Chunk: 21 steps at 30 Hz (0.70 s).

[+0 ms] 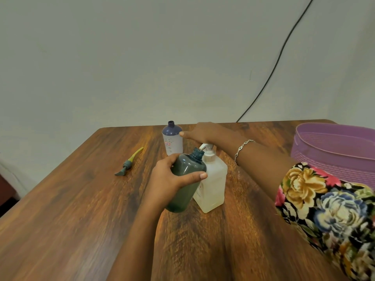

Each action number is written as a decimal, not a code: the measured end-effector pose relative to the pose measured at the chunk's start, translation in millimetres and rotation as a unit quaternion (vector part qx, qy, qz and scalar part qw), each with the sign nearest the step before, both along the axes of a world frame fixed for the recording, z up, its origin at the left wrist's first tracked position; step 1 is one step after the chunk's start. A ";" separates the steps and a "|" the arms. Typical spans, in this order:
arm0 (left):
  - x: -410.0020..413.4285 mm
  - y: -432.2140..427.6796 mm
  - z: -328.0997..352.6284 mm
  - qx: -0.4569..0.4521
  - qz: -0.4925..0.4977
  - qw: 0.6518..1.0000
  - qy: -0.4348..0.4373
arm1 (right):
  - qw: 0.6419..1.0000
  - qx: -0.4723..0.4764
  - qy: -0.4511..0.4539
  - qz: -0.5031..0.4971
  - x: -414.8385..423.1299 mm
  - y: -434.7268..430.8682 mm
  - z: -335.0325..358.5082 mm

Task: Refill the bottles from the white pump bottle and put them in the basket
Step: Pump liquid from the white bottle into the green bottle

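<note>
My left hand grips a dark green translucent bottle, tilted so its open neck sits under the spout of the white pump bottle. The pump bottle stands upright in the middle of the table. My right hand lies flat on its pump head, fingers extended. A blue and white bottle with an open neck stands behind them, just left of my right fingertips. The purple basket sits at the table's right edge.
A grey pump cap with a yellow tube lies on the wooden table to the left. A black cable runs down the wall behind. My floral sleeve fills the lower right.
</note>
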<state>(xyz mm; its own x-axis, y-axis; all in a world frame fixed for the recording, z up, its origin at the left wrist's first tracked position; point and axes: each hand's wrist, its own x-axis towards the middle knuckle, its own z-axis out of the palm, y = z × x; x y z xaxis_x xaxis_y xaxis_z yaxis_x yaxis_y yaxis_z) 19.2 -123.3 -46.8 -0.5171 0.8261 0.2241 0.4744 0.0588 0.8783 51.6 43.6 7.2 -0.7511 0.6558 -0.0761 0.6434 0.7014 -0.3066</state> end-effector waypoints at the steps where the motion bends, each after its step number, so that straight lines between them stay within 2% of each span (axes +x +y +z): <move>1: 0.5 0.4 -1.7 -0.001 -0.002 1.000 0.000 | 0.999 0.040 -0.008 0.004 0.2 -1.9 -2.3; 4: 0.2 0.8 -5.6 -0.007 0.000 1.000 -0.001 | 0.996 0.085 -0.007 0.006 1.1 -2.2 -8.5; 14: 0.8 -5.0 1.1 0.005 -0.003 1.000 0.005 | 0.999 -0.038 0.035 0.000 1.2 3.3 -0.3; 17: -0.2 -5.0 3.3 0.005 0.001 1.000 -0.001 | 0.999 -0.016 0.041 -0.002 2.8 0.2 2.1; 21: 2.6 -2.2 1.9 0.001 -0.008 1.000 -0.011 | 0.996 0.081 0.032 -0.013 4.5 -8.4 0.5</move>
<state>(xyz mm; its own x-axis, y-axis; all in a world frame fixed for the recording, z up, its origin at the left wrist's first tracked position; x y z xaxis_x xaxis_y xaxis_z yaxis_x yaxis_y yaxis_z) 21.8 -125.6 -44.9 -0.5092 0.8335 0.2144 0.4557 0.0498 0.8887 56.1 35.2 7.8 -0.7335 0.6750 0.0803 0.6448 0.7283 -0.2319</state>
